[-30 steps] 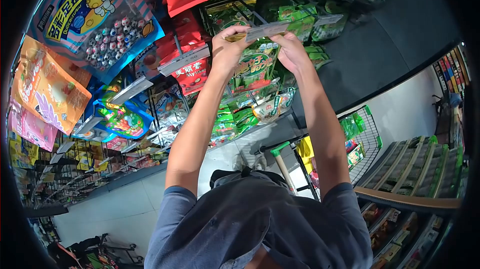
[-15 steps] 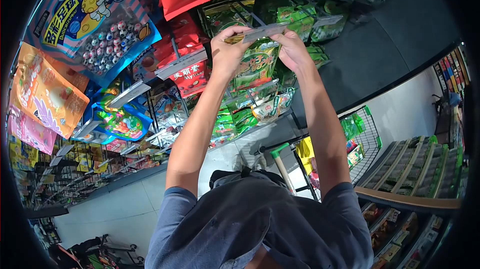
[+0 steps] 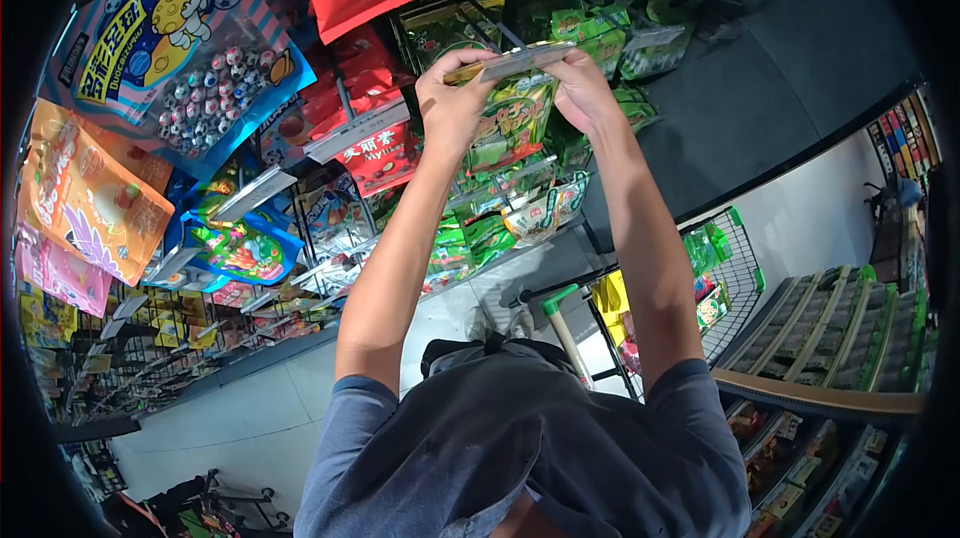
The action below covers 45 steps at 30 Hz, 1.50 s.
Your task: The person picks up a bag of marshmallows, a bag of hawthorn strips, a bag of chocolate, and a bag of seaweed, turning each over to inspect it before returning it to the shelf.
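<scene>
Left fingers (image 3: 468, 59), right fingers (image 3: 578, 64) pinched at green packet's (image 3: 512, 134) top edge, gap between forearms (image 3: 400, 248)

Left arm (image 3: 400, 248) stretched way out, slanting up and right from lower middle of frame. Right arm (image 3: 650, 248) about same deal, leaning up and left. Both forearms bare. Left hand (image 3: 448, 108) near top centre, fingers curled, thumb pinched in. Right hand (image 3: 585, 98) just right of it, thumb-and-finger pinch too. Hands close, not touching.
</scene>
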Motion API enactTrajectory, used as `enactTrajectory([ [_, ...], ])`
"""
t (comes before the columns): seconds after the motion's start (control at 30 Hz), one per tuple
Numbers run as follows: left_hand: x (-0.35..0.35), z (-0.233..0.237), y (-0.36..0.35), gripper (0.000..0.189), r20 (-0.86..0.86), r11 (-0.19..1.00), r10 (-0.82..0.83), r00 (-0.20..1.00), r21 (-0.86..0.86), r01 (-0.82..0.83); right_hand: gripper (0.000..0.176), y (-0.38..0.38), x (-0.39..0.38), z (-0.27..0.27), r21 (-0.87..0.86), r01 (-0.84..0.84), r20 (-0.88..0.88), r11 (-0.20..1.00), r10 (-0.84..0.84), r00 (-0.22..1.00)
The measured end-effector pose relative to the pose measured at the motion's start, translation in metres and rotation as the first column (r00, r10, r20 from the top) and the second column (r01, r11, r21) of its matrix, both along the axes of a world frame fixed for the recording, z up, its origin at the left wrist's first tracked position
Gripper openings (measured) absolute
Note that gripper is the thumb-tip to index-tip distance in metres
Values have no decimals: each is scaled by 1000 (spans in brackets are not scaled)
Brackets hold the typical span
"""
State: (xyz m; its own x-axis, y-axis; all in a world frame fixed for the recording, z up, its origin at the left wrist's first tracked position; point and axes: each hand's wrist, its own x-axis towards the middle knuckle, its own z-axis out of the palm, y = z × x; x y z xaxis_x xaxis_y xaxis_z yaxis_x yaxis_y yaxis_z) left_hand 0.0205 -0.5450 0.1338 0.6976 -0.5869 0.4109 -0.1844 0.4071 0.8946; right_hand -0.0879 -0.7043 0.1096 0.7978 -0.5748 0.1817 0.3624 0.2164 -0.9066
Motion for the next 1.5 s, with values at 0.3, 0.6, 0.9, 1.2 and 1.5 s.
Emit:
enactTrajectory([
  [0.3, 17, 0, -15, 16, -171, 996, 79, 982, 56, -70, 25, 17, -7, -8, -89, 128, -94, 988, -136, 986],
  [0.6, 56, -15, -43, 15, -108, 988, 104, 989, -104, -115, 32, 49, -64, -114, -385, 227, -301, 895, -354, 886],
  [0.9, 31, -48, -27, 72, 364, 938, 347, 864, -145, -316, 19, 139, -233, -148, -128, 492, -393, 861, -500, 772],
  [1.2, -115, -129, 49, 38, 799, 971, 4, 602, 140, -192, 23, 167, -385, -257, -305, 838, -566, 451, -794, 222],
  [1.5, -259, -230, 80, 9, 341, 461, -887, 311, 686, 562, 24, 133, -514, -438, 202, 962, -869, 183, -419, 262],
])
